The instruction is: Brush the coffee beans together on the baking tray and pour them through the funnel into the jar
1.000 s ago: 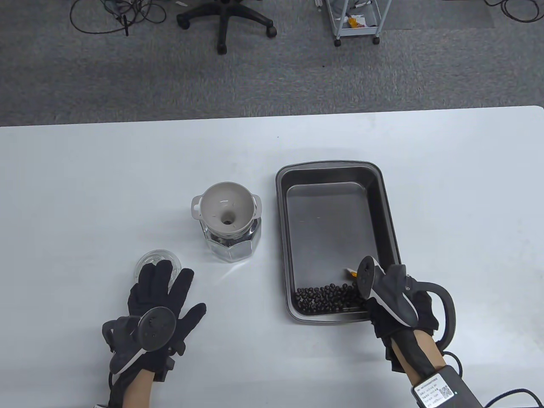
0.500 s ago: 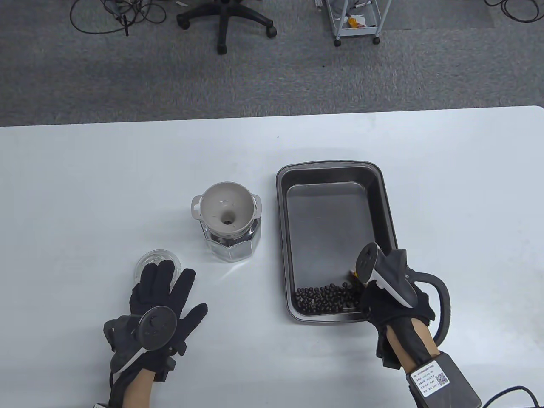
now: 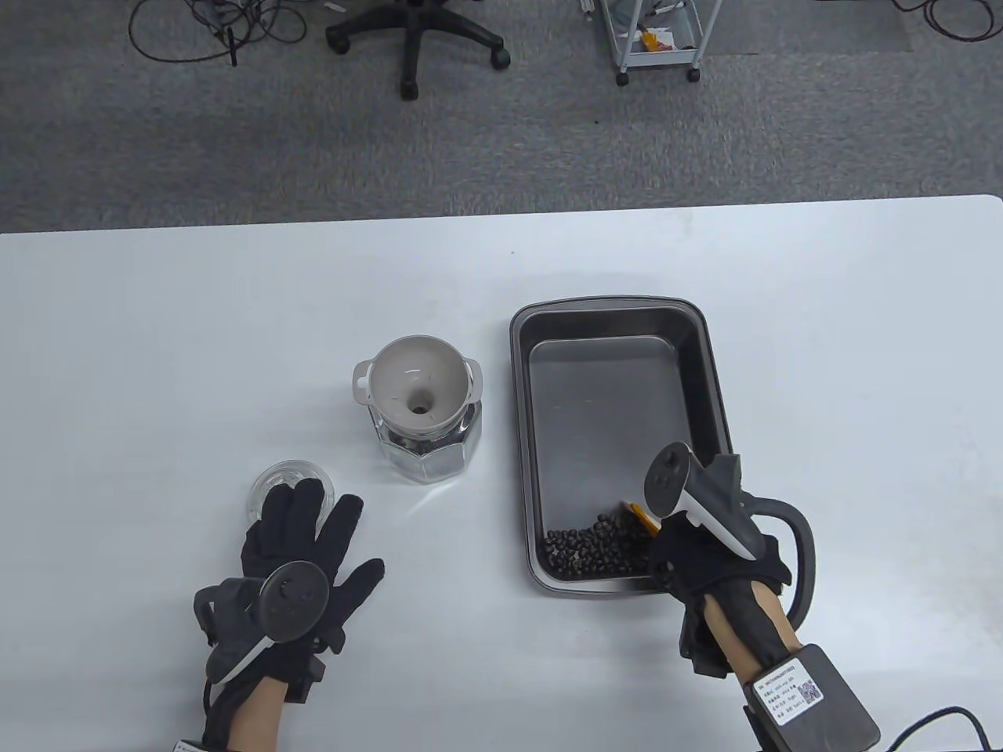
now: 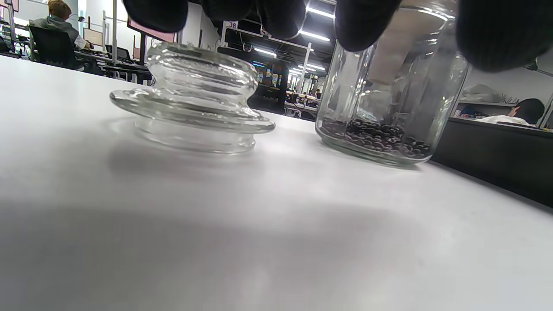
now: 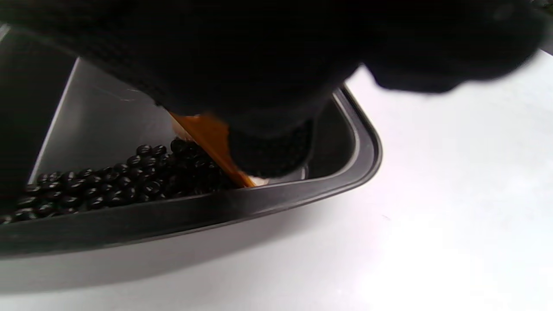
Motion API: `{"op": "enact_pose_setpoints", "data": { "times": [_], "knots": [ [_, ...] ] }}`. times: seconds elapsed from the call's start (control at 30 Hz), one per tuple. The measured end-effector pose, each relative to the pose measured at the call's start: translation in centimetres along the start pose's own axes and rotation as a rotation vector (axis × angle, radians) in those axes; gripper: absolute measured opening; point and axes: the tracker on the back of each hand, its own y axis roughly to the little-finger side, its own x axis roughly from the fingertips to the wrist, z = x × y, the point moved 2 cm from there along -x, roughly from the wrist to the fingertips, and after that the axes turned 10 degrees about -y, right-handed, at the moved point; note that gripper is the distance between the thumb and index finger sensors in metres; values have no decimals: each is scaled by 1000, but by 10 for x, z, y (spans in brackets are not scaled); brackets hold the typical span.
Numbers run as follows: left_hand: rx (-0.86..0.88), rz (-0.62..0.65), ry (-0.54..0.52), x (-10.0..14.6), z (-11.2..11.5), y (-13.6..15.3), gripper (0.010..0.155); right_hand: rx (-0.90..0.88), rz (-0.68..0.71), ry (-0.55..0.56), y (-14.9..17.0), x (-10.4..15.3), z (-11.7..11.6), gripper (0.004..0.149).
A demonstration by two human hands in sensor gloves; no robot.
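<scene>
A dark baking tray (image 3: 709, 368) lies right of centre, with coffee beans (image 3: 588, 544) heaped in its near left corner. My right hand (image 3: 709, 560) grips an orange-handled brush (image 3: 642, 517) at the tray's near right end; the brush (image 5: 211, 144) touches the bean pile (image 5: 121, 181). A glass jar (image 3: 427, 454) with a grey funnel (image 3: 415, 384) on top stands left of the tray and holds some beans (image 4: 376, 136). My left hand (image 3: 302, 548) lies flat on the table with straight fingers, fingertips over the glass lid (image 3: 286, 478).
The glass lid (image 4: 194, 101) sits on the white table (image 3: 157, 352) just left of the jar (image 4: 389, 99). An office chair (image 3: 415, 39) and a wheeled cart (image 3: 654, 35) stand on the carpet beyond the far table edge.
My right hand has swept the brush leftward along the tray's near end, pushing the spread row of beans into a tighter pile at the left corner. The left hand has barely moved.
</scene>
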Motion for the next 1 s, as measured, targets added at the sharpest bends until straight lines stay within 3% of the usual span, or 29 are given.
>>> {"op": "enact_pose_setpoints", "data": {
  "times": [0.6, 1.0],
  "knots": [
    [-1, -5, -3, 0, -1, 2, 80, 36, 70, -3, -48, 10, 2, 43],
    [-6, -11, 8, 0, 0, 2, 80, 20, 104, 19, -44, 11, -1, 43]
  ]
}}
